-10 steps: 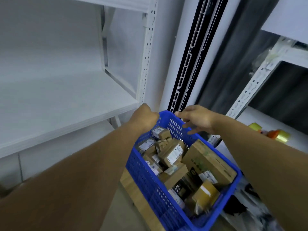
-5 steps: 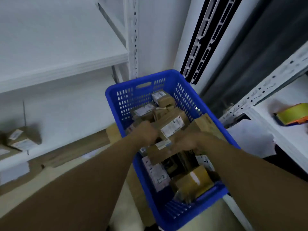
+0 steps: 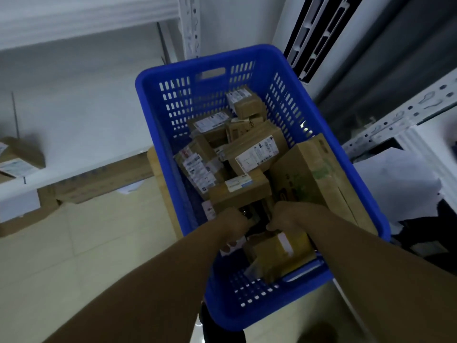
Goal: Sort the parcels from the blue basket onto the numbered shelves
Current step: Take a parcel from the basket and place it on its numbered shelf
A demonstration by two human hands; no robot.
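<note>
- The blue basket [image 3: 210, 59] fills the middle of our view. Its far rim is close to the white post [image 3: 190, 26] of the left shelf [image 3: 74, 169], and a perforated upright [image 3: 395, 120] stands near its right rim.
- Open room lies on our left, over the pale tiled floor [image 3: 86, 243] (the right side is crowded with white sheets [image 3: 395, 179]).
- A wooden board [image 3: 158, 174] shows beside the basket's left wall, lower down.
- Blurred labelled boxes [image 3: 19, 157] sit on the left shelf, well apart from the basket.
- In the basket, brown parcels [image 3: 239, 191] are heaped:
  - a small box [image 3: 247, 105] at the far end
  - a white-labelled parcel [image 3: 257, 152] in the middle
  - a flat packet [image 3: 197, 172] marked "2" by the left wall
  - a large carton [image 3: 314, 174] leaning along the right wall
  - a tan parcel [image 3: 279, 251] at the near end
- Our left hand [image 3: 233, 226] and right hand [image 3: 284, 216] are both down in the basket's near end. They are close together, between the middle heap and the tan parcel.
- Both hands have their fingers curled. The gap between them is dark, so we cannot tell what either one grips.
</note>
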